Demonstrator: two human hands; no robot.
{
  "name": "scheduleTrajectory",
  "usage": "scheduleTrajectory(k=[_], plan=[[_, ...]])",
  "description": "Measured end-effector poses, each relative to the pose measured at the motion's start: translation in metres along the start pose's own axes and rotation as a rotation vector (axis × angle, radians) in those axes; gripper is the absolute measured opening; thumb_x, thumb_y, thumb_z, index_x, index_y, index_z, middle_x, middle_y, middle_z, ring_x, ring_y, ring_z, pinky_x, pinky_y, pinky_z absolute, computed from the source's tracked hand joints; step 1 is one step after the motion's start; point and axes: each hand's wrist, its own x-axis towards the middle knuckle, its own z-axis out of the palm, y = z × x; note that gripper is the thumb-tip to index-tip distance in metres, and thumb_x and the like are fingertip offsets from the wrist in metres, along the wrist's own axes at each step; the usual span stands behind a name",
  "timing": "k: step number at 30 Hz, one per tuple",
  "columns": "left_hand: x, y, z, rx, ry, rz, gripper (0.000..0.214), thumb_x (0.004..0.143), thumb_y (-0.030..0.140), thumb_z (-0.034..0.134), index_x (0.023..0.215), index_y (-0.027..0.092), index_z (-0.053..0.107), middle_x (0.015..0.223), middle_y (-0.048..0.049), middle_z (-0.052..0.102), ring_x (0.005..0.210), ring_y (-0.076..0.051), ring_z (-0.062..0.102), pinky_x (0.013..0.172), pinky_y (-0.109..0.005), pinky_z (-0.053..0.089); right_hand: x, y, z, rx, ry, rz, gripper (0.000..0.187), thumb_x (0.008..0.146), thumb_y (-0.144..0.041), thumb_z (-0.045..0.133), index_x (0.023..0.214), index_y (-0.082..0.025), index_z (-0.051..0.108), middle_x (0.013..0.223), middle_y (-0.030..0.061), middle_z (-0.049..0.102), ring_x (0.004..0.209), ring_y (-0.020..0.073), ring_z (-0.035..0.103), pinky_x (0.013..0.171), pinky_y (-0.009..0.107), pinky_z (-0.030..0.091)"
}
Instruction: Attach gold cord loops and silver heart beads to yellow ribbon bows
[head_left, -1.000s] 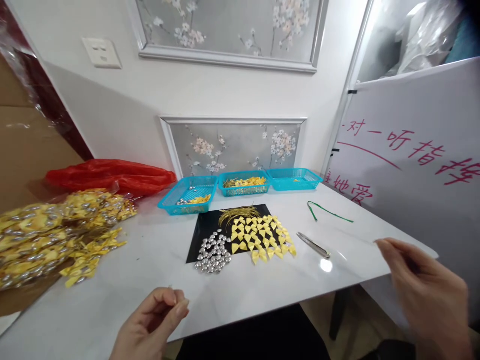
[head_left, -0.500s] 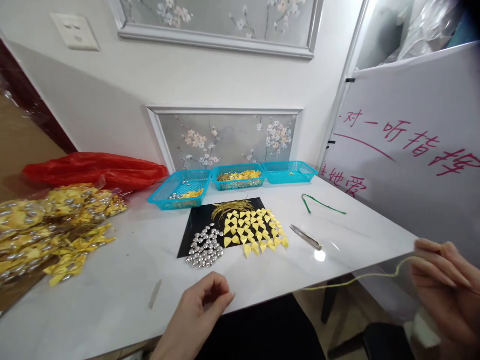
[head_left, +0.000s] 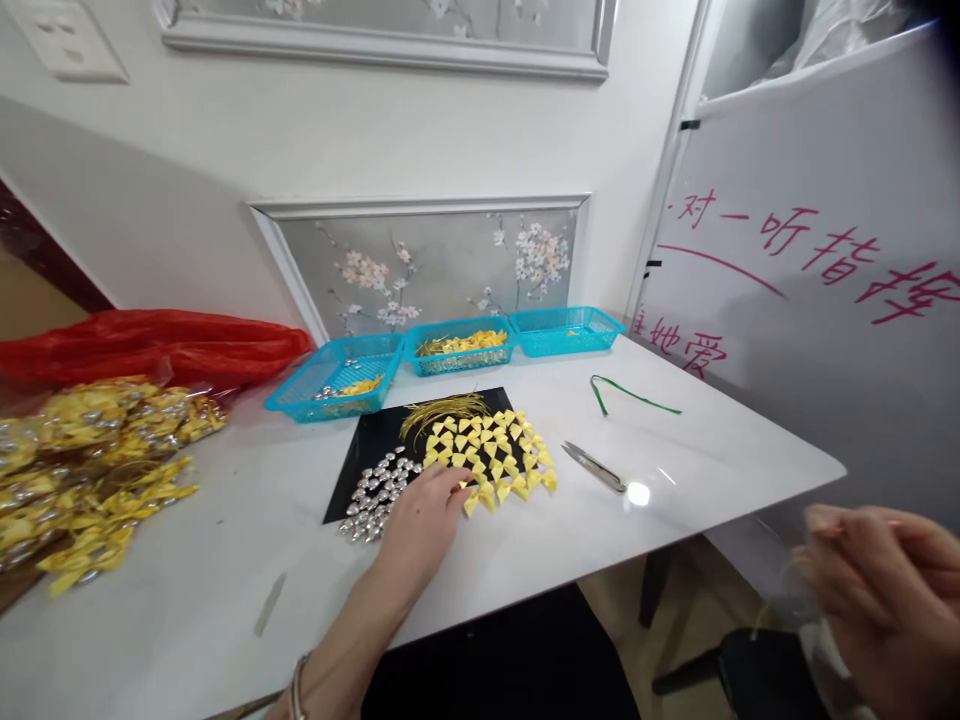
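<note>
My left hand (head_left: 424, 515) reaches over the white table, its fingers bent together at the lower left of the yellow ribbon bows (head_left: 499, 465). The fingertips pinch at one bow, which the hand partly hides. Under and beside the wrist lie loose silver beads (head_left: 375, 495). My right hand (head_left: 877, 590), smeared by motion, is raised off the table's right edge with its fingers closed. A thin yellow cord (head_left: 759, 618) hangs faintly beside it. More gold cords (head_left: 442, 412) lie bundled at the back of the black mat (head_left: 345, 470).
Blue baskets (head_left: 337, 375) line the wall, some holding bows and beads. Small scissors (head_left: 594, 467) and a green tie (head_left: 637, 398) lie at right. Bagged yellow bow strings (head_left: 112, 440) and a red bag (head_left: 150, 340) fill the left. A whiteboard (head_left: 787, 350) stands at right.
My left hand has moved forward from the table's front edge to the bows. My right hand has lowered slightly, and its cord is now blurred. The view has shifted a little.
</note>
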Motion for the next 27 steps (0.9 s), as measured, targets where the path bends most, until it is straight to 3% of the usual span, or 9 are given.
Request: scheduleTrajectory(k=[2,3,6,11,15,19,21,24,27], plan=[[0.006,0.004,0.002,0.054,-0.041,0.018,0.031,0.097,0.032,0.064,0.125,0.020,0.064,0.128,-0.0098,0.066,0.105,-0.025,0.068,0.088,-0.047,0.058,-0.013,-0.007,0.019,0.101,0.042,0.191,0.013,0.084,-0.042,0.079,0.085,-0.032,0.069,0.084,0.0067,0.065,0.053,0.0125,0.059,0.037,0.025,0.043],[0.008,0.004,0.003,0.074,-0.063,0.024,0.031,0.096,0.032,0.064,0.125,0.019,0.064,0.127,-0.0097,0.067,0.104,-0.025,0.068,0.088,-0.047,0.058,-0.019,-0.010,0.027,0.131,-0.011,0.260,0.015,0.083,-0.041,0.080,0.086,-0.031,0.069,0.084,0.0065,0.065,0.056,0.0138,0.060,0.039,0.024,0.046],[0.011,0.004,0.005,0.108,-0.101,0.023,0.031,0.096,0.032,0.064,0.125,0.019,0.063,0.127,-0.0097,0.067,0.104,-0.025,0.069,0.087,-0.047,0.058,-0.027,-0.010,0.038,0.170,-0.100,0.304,0.022,0.082,-0.045,0.080,0.085,-0.027,0.067,0.081,0.0041,0.062,0.061,0.0149,0.058,0.046,0.022,0.052],[0.013,0.001,0.005,0.070,-0.095,0.032,0.032,0.096,0.032,0.064,0.126,0.019,0.063,0.127,-0.0098,0.066,0.104,-0.025,0.068,0.087,-0.047,0.058,-0.036,-0.007,0.054,0.171,-0.352,0.334,0.024,0.088,-0.045,0.074,0.093,-0.023,0.065,0.079,0.0022,0.059,0.057,0.0112,0.048,0.045,0.020,0.043],[0.002,-0.002,0.001,-0.040,-0.057,0.025,0.020,0.097,0.031,0.063,0.111,0.017,0.067,0.111,-0.0069,0.071,0.094,-0.022,0.069,0.083,-0.044,0.057,-0.049,-0.016,0.090,0.192,-0.493,0.315,0.031,0.097,-0.045,0.063,0.121,-0.026,0.057,0.068,-0.0056,0.044,0.053,0.0096,0.037,0.046,0.019,0.034],[-0.027,-0.001,-0.011,-0.260,-0.035,0.030,0.017,0.095,0.031,0.054,0.083,0.023,0.063,0.078,-0.0005,0.068,0.075,-0.021,0.065,0.072,-0.035,0.053,-0.055,-0.026,0.131,0.057,-0.646,0.143,0.020,0.101,-0.039,0.053,0.101,-0.022,0.063,0.071,-0.0034,0.046,0.058,0.0109,0.039,0.051,0.022,0.034],[-0.042,0.001,-0.021,-0.374,-0.047,0.029,0.021,0.094,0.040,0.052,0.086,0.025,0.064,0.078,-0.0009,0.068,0.075,-0.022,0.065,0.068,-0.031,0.053,-0.056,-0.032,0.148,-0.015,-0.713,0.064,0.018,0.100,-0.034,0.054,0.098,-0.021,0.066,0.076,-0.0016,0.051,0.061,0.0115,0.042,0.054,0.023,0.035],[-0.061,0.005,-0.035,-0.570,-0.079,-0.028,0.025,0.090,0.048,0.059,0.090,0.026,0.070,0.079,-0.0027,0.069,0.076,-0.023,0.065,0.065,-0.029,0.052,-0.060,-0.043,0.167,-0.031,-0.779,0.084,0.014,0.092,-0.030,0.062,0.102,-0.021,0.067,0.076,-0.0033,0.052,0.060,0.0105,0.045,0.055,0.023,0.037],[-0.075,0.004,-0.042,-0.729,-0.106,-0.091,0.027,0.084,0.052,0.066,0.084,0.026,0.074,0.072,-0.0032,0.068,0.069,-0.022,0.062,0.060,-0.027,0.050,-0.070,-0.052,0.182,-0.049,-0.876,0.082,0.012,0.090,-0.031,0.065,0.089,-0.019,0.066,0.073,-0.0039,0.052,0.060,0.0100,0.045,0.055,0.023,0.036]])
